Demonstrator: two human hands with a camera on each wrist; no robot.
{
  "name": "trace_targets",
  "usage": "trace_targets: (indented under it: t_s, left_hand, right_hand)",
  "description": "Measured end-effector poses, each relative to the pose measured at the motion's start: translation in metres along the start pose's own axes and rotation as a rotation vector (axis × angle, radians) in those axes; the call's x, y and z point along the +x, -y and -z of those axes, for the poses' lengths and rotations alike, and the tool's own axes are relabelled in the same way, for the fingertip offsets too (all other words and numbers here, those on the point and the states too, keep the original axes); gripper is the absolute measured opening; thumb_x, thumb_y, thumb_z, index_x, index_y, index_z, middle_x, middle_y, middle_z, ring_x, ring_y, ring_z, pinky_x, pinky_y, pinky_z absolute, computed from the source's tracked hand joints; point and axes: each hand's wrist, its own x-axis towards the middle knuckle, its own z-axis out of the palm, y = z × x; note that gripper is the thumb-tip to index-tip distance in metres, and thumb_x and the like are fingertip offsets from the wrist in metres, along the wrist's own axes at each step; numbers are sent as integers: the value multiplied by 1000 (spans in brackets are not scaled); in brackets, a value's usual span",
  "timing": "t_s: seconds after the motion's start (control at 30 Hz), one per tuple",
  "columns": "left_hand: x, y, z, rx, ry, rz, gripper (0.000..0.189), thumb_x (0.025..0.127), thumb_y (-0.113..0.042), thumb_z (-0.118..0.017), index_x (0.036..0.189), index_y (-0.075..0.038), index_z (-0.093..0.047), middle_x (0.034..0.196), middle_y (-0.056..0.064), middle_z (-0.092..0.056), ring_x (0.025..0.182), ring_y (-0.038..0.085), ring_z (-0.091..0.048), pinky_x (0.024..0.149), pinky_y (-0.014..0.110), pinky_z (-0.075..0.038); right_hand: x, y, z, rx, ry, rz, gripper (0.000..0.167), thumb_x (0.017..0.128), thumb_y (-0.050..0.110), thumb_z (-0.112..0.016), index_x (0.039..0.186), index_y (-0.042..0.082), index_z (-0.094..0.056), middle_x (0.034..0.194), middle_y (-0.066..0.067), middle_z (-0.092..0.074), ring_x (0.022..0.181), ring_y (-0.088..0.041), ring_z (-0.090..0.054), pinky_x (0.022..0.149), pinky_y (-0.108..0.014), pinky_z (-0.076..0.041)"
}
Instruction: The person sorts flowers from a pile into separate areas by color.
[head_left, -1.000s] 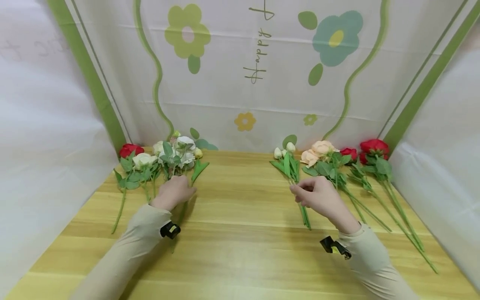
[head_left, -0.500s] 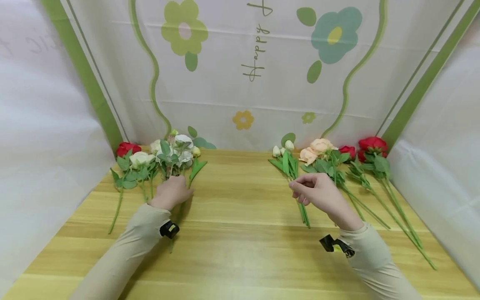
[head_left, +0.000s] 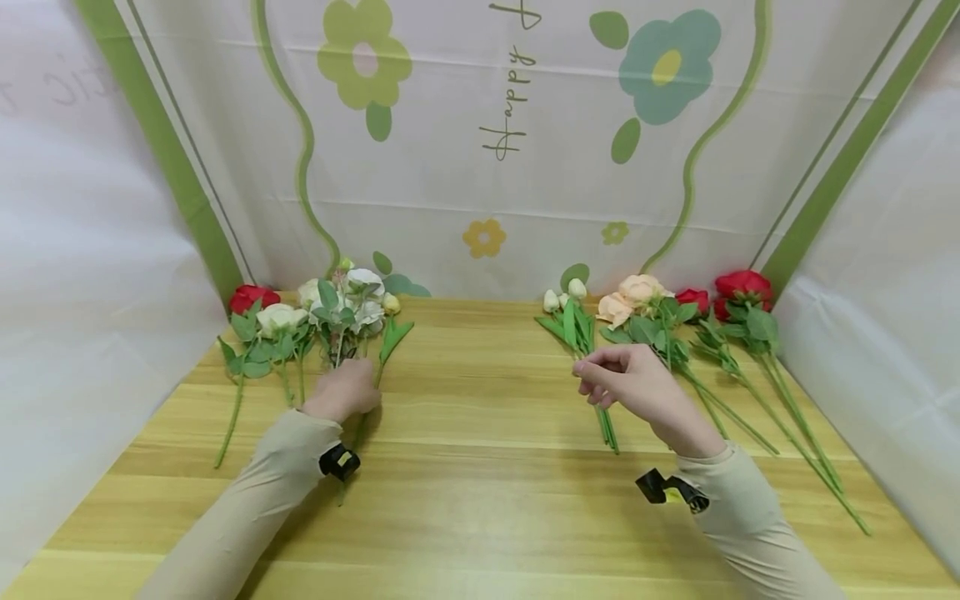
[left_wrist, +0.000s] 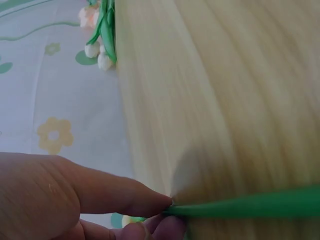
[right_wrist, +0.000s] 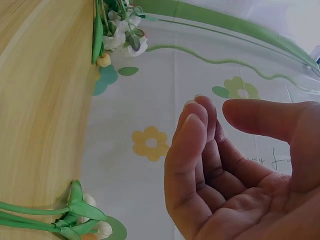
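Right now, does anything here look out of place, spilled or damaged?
Nothing looks spilled or damaged: the flowers are grouped left and right on the table. The one odd sight is the word "Happy", which runs sideways up the backdrop behind them.

stem (left_wrist: 250,204): green; tulips (head_left: 577,289): white; roses (head_left: 641,290): peach, red, cream; backdrop (head_left: 570,183): white, floral print; tabletop (head_left: 480,517): yellow wood grain

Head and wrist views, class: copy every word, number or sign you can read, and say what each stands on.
"Happy": sideways on the flowered back cloth; lettering above is cut off.
Left side cloth: faint lettering, too blurred to read.
Right wrist view: lettering partly behind the right hand, unreadable.
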Motion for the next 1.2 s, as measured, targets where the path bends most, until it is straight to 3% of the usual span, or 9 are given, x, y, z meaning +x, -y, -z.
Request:
trace_targets:
  t_s: [0.07,0.23,0.43,0.5,0.6,0.73,0.97,1.2]
  left_hand:
    - [0,0,0,-50,21,-24,28,86,-2,-53,62,-12,-43,58,2,-38,48,15,-34,46,29,-29]
    - [0,2,3,-180,85,-117,45,94,-7,-52,50,-14,-47,45,1,-50,37,9,-33,43,24,-32]
    - [-4,-5,9,-391,105,-155,45,98,-10,-50,53,-13,-44,48,-1,-43,41,10,-27,45,25,-27]
    - [-7,-12,9,-484,110,-168,43,99,-11,-50,57,-13,-40,51,-1,-40,44,11,-29,46,26,-27]
    - [-13,-25,8,-586,101,-202,34,100,-13,-51,67,-9,-53,61,4,-53,50,13,-43,49,26,-35]
    - [-24,-46,5,-675,95,-275,20,102,-16,-54,94,-4,-67,83,12,-67,62,23,-57,52,29,-43]
    - [-47,-79,-5,-768,70,-417,17,101,-19,-58,97,-5,-67,81,11,-68,57,23,-54,48,27,-41]
    - [-61,-100,-22,-833,51,-495,14,100,-17,-60,95,-7,-67,76,7,-65,58,33,-56,48,26,-42]
  right_hand:
    - [0,0,0,2,2,1,27,97,22,-65,104,-4,-67,88,-19,-66,75,-32,-63,67,-39,-56]
    - [0,0,-1,17,4,3,26,97,22,-65,103,-3,-68,90,-22,-66,75,-33,-63,66,-37,-56]
    - [1,1,-4,33,15,3,27,98,25,-65,102,-2,-68,92,-20,-66,75,-28,-66,70,-39,-56]
    - [1,0,-4,39,18,2,27,98,24,-65,102,-2,-68,91,-20,-66,75,-27,-66,71,-39,-56]
    - [0,0,-7,50,31,10,26,98,21,-64,104,-4,-67,91,-21,-66,76,-28,-66,71,-39,-56]
    - [0,0,-12,66,60,27,24,98,18,-63,104,-5,-66,88,-19,-65,75,-28,-64,69,-38,-56]
    - [0,-1,-23,78,70,8,24,98,19,-64,104,-4,-66,87,-18,-65,76,-29,-63,67,-37,-55]
    - [2,-6,-41,121,73,-39,26,97,21,-65,105,-3,-67,89,-16,-65,78,-28,-63,69,-38,-55]
